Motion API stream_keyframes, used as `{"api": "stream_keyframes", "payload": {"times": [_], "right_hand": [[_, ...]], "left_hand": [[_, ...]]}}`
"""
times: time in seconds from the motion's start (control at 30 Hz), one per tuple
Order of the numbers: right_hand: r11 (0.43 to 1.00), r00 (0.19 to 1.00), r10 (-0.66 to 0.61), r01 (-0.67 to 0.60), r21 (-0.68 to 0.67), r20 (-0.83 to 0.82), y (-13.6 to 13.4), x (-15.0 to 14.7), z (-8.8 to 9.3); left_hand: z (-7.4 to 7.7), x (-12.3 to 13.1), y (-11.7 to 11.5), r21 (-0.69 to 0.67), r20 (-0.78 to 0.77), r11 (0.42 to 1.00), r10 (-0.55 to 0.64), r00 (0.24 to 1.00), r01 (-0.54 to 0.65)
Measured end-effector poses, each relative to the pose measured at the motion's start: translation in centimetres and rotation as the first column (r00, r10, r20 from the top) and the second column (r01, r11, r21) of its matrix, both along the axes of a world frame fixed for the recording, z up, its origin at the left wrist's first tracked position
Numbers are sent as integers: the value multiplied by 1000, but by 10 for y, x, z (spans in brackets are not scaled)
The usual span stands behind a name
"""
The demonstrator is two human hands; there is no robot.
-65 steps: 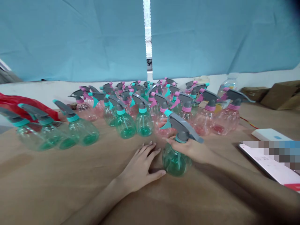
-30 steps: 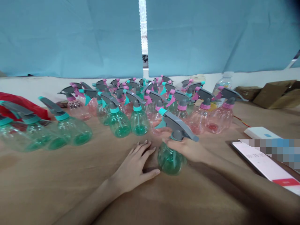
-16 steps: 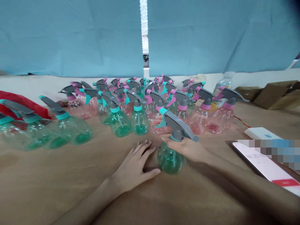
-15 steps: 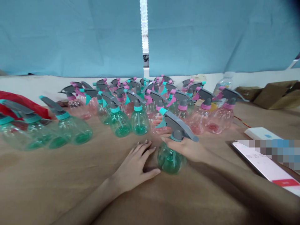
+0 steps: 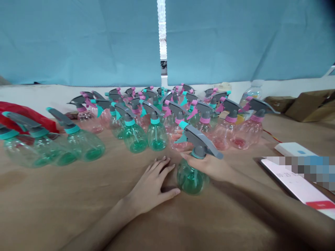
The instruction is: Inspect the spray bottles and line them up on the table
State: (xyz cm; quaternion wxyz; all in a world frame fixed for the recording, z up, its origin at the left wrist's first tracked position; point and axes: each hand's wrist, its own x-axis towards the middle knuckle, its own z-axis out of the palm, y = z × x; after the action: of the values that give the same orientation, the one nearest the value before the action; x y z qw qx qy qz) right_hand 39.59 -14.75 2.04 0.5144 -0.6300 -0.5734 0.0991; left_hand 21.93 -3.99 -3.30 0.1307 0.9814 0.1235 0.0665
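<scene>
A clear green spray bottle (image 5: 192,177) with a grey and turquoise trigger head stands upright on the brown table (image 5: 78,202). My right hand (image 5: 209,164) is wrapped round its neck, just under the head, and some of the fingers are hidden behind it. To the left of this bottle, my left hand (image 5: 154,184) lies flat on the table with its fingers spread, holding nothing. Its thumb tip comes close to the bottle's side. Two green spray bottles (image 5: 157,136) and a pink spray bottle (image 5: 225,132) stand in the row just beyond my hands.
Several more pink and green spray bottles crowd the back. Another green group (image 5: 86,146) stands at left by a red bag (image 5: 28,116). On the right lie a phone (image 5: 290,181), a white box (image 5: 295,150) and cardboard boxes (image 5: 309,106). A clear water bottle (image 5: 252,91) stands behind.
The whole view has shifted very slightly. Both hands and the held spray bottle stay in the same place on the table.
</scene>
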Motion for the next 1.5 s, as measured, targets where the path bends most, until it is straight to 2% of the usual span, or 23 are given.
{"api": "stream_keyframes", "payload": {"times": [0.13,0.37,0.57,0.77,0.97,1.1,1.2,1.3,1.5], "right_hand": [[998,997,42,-44,-38,-67,-1,-3,2],[998,994,69,-69,6,-84,5,-11,0],[987,978,158,-154,36,-139,24,-38,0],[978,968,207,-201,54,-143,59,-80,5],[976,975,216,-217,26,50,84,-114,18],[989,974,149,-144,-44,168,92,-128,18],[992,965,121,-107,-71,231,102,-135,13],[996,957,79,-65,-60,280,117,-141,8],[997,917,-33,58,-53,397,142,-145,10]], "left_hand": [[3,-2,-4,-65,22,998,15,1000,-14],[12,-8,-19,-258,111,964,90,990,-59],[18,-24,-16,-270,178,959,138,974,-87],[19,-61,3,-249,215,947,260,941,-205],[23,-107,29,-251,191,907,389,901,-338],[25,-131,53,-246,217,886,446,868,-394],[22,-141,72,-247,234,861,498,835,-444],[18,-146,88,-230,255,864,498,829,-448],[13,-155,98,-127,359,889,455,815,-440]]}}
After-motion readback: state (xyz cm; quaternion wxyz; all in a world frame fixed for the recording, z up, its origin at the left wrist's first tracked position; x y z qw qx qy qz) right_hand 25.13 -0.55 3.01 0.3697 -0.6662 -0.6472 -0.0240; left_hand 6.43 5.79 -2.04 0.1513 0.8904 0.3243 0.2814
